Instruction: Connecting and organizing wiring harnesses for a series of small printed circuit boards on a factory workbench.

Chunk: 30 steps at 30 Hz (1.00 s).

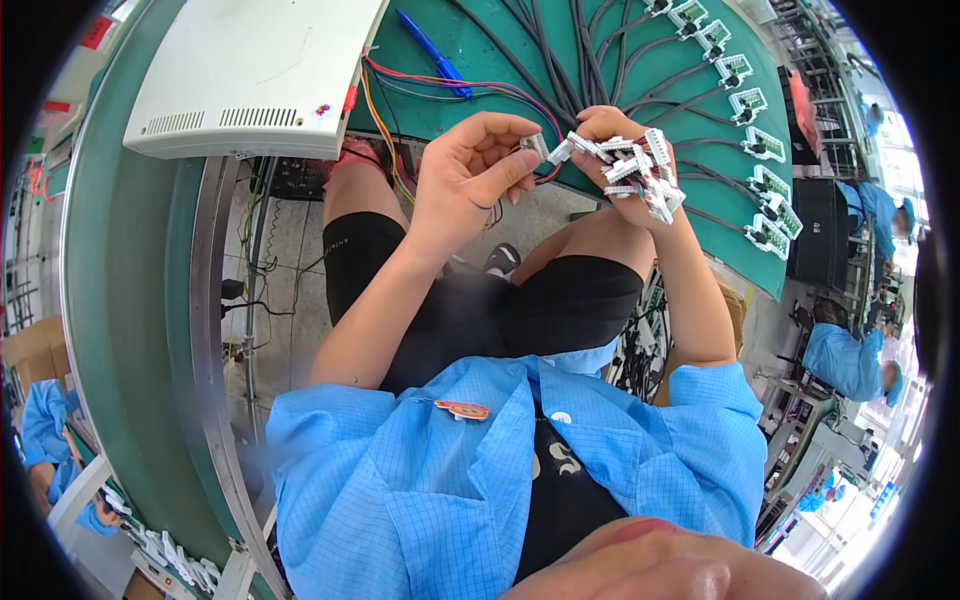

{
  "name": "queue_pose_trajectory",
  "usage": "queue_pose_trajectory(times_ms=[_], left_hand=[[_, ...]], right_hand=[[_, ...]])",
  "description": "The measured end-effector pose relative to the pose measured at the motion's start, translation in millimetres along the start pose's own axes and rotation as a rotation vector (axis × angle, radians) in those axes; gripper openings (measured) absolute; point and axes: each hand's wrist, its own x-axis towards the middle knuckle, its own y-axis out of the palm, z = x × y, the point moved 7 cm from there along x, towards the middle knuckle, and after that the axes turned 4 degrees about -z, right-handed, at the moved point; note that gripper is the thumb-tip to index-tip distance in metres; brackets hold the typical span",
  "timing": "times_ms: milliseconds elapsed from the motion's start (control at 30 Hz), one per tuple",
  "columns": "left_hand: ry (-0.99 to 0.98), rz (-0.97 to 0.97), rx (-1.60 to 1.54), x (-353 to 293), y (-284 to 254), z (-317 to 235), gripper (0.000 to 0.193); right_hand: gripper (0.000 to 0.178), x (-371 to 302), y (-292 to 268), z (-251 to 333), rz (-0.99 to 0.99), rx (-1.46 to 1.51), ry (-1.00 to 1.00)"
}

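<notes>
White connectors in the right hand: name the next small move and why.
Probably line up the small piece with the nearest white connector: the left hand pinches that piece close beside it, while the right hand holds the bunch. Whether the two touch is unclear.

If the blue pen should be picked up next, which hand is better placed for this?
Probably the left hand: it is nearer to the blue pen and pinches just a small pale connector, while the right hand is farther off and holds a bunch of white connectors.
</notes>
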Motion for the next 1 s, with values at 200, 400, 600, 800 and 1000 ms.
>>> queue_pose_trajectory(times_ms=[200,400,600,800,1000], left_hand=[[0.041,-0.004,-0.005,-0.8,-0.2,-1.1,0.022],[0.047,-0.006,0.028,-1.3,1.7,-2.5,0.022],[0.051,0.014,0.075,-2.0,-1.0,-0.5,0.022],[0.055,0.01,0.073,-1.4,-1.1,-2.3,0.022],[0.042,0.006,0.063,-1.3,-0.8,-0.9,0.021]], right_hand=[[0.02,1.4,0.0,2.8,0.026,-0.008,-0.031],[0.019,4.5,2.9,8.7,0.08,-0.061,-0.144],[0.018,3.7,3.2,5.8,0.062,-0.035,-0.091],[0.019,4.7,2.6,7.5,0.07,-0.028,-0.094],[0.019,5.5,4.2,8.7,0.088,-0.043,-0.075]])
